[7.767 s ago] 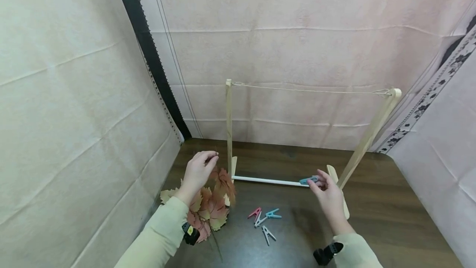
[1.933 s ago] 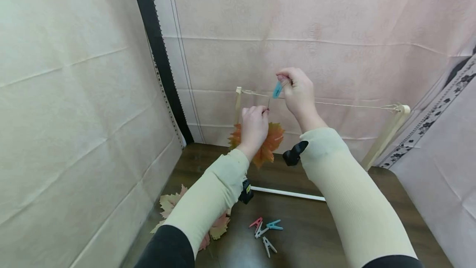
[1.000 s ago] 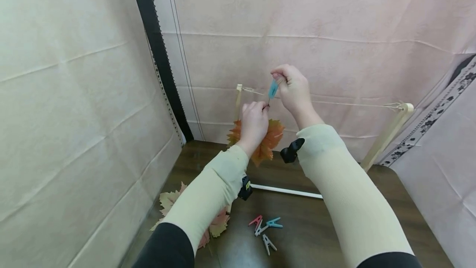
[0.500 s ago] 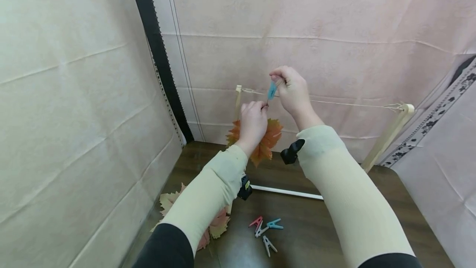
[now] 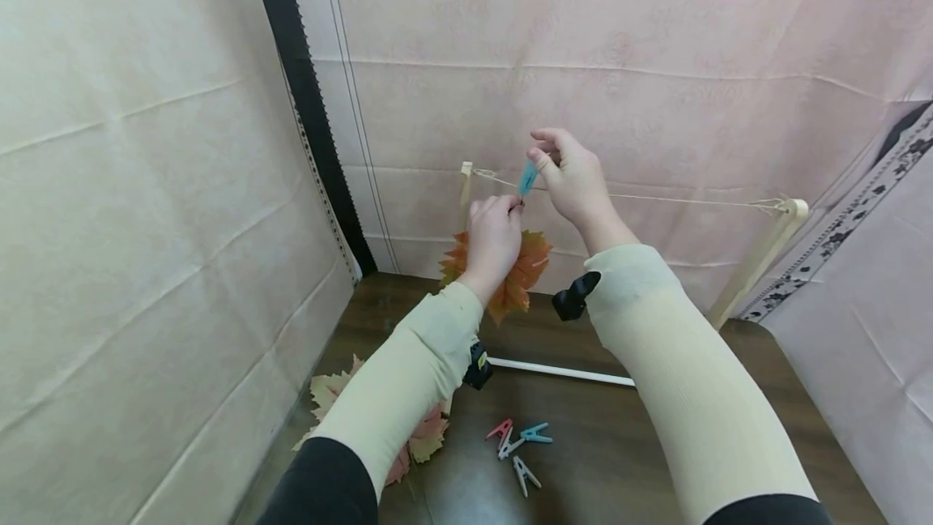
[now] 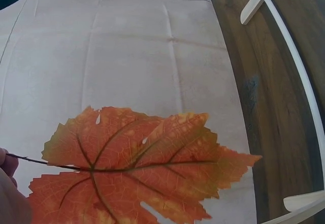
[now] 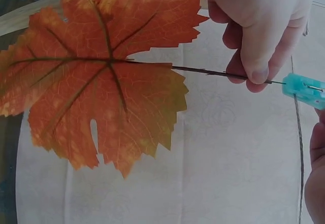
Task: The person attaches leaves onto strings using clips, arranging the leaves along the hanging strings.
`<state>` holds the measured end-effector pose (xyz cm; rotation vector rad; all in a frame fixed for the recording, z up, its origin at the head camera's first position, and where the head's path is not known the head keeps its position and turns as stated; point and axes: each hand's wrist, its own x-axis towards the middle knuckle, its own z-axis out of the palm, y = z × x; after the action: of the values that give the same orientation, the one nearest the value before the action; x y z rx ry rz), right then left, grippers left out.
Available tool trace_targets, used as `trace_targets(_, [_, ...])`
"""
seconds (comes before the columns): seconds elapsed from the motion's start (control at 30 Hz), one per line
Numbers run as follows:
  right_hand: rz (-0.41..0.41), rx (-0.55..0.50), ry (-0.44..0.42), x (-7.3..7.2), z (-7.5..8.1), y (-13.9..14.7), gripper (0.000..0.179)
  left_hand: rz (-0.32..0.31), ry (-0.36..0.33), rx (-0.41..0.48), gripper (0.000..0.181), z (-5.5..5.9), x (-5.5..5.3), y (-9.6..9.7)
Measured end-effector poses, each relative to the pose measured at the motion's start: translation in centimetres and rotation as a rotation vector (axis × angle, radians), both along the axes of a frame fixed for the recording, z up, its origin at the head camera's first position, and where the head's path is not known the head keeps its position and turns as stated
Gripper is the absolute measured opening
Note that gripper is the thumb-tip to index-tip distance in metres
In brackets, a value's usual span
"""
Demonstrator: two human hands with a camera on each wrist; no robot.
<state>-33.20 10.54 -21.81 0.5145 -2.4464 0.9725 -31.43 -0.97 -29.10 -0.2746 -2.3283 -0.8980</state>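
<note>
My left hand (image 5: 496, 237) pinches the thin dark stem of an orange artificial maple leaf (image 6: 142, 163), which hangs below the string in the head view. My right hand (image 5: 579, 185) is at the upper end of a light-blue clothespin (image 5: 528, 177), its thumb against it and the index finger spread away. In the right wrist view the stem's tip reaches the mouth of the clothespin (image 7: 303, 89), just past the left fingertips. The string (image 7: 299, 148) meets the clothespin near that same end. The clothespin's handle end is partly out of that view.
The string runs between two wooden posts, the right one (image 5: 758, 266) tall and slanted. A white rod (image 5: 561, 370) lies low between them. Several clothespins, including a red one (image 5: 500, 429), lie on the dark table (image 5: 612, 460). More leaves (image 5: 426, 437) lie under my left forearm.
Both hands have risen from the table to the string with leaf and clothespin. Lately the clothespin has come down onto the stem and string, and my right thumb and index finger have spread apart.
</note>
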Motion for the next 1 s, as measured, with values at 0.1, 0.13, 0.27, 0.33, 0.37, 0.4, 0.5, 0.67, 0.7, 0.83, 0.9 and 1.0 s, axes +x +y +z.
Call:
trace_targets(0.1, [0.000,-0.013,-0.047,0.1,-0.1,0.1,0.049,-0.002,-0.011,0.010,0.019,-0.1,0.1,0.0])
trace_targets(0.13, [-0.001,-0.020,-0.056,0.1,-0.1,0.1,0.050,-0.004,-0.012,0.013,0.019,-0.1,0.2,0.0])
trace_targets(0.27, [-0.005,-0.041,-0.071,0.2,-0.3,0.4,0.056,-0.014,0.000,0.027,0.019,-0.3,0.4,-0.1])
trace_targets(0.33, [-0.012,-0.049,-0.066,0.2,-0.4,0.5,0.058,-0.023,-0.006,0.041,0.022,-0.4,0.7,-0.1])
trace_targets(0.37, [-0.015,-0.058,-0.060,0.2,-0.4,0.6,0.058,-0.029,-0.015,0.058,0.023,-0.4,0.9,-0.2])
trace_targets(0.4, [-0.021,-0.066,-0.053,0.3,-0.4,0.6,0.058,-0.038,-0.025,0.081,0.025,-0.4,1.1,-0.2])
trace_targets(0.5, [-0.029,-0.104,-0.026,0.6,-0.4,0.7,0.057,-0.057,-0.066,0.152,0.027,-0.4,1.8,-0.3])
trace_targets(0.67, [-0.030,-0.135,0.020,1.4,-0.9,0.7,0.054,-0.067,-0.096,0.197,0.030,-0.4,2.7,-0.6])
trace_targets(0.7, [-0.026,-0.142,0.027,1.6,-1.1,0.7,0.053,-0.068,-0.097,0.197,0.031,-0.5,2.8,-0.7])
trace_targets(0.83, [-0.007,-0.196,0.056,2.4,-2.0,1.0,0.051,-0.072,-0.086,0.211,0.032,-1.0,3.2,-1.0])
trace_targets(0.9, [0.001,-0.224,0.073,2.7,-2.5,1.1,0.050,-0.077,-0.079,0.217,0.033,-1.3,3.4,-1.3])
trace_targets(1.0, [-0.001,-0.236,0.073,3.3,-3.4,1.3,0.050,-0.082,-0.085,0.217,0.033,-1.8,3.5,-1.6])
